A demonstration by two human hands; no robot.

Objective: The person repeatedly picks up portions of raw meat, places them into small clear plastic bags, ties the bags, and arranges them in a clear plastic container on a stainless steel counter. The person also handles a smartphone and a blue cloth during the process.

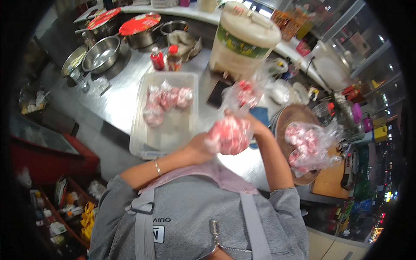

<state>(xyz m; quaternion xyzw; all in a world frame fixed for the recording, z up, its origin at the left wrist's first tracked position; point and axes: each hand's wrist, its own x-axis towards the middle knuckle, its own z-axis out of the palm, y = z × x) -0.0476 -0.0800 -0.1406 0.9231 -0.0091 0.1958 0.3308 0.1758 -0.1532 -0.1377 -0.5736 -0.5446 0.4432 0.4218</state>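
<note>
A clear plastic bag of pinkish-red meat pieces is held up before my chest. My left hand is at its lower left side, partly hidden behind the bag. My right hand is at the bag's upper right, near its gathered neck, with its fingers largely hidden. Just beyond, another clear bag with red-and-white pieces stands near my hands. To the left, a clear plastic tub holds several small knotted bags of meat. An open bag of meat lies on a round wooden board at the right.
A large lidded plastic bucket stands at the back, with a dark phone before it. Two red-topped bottles, steel bowls and lidded pots are at the back left. A rectangular wooden board lies right.
</note>
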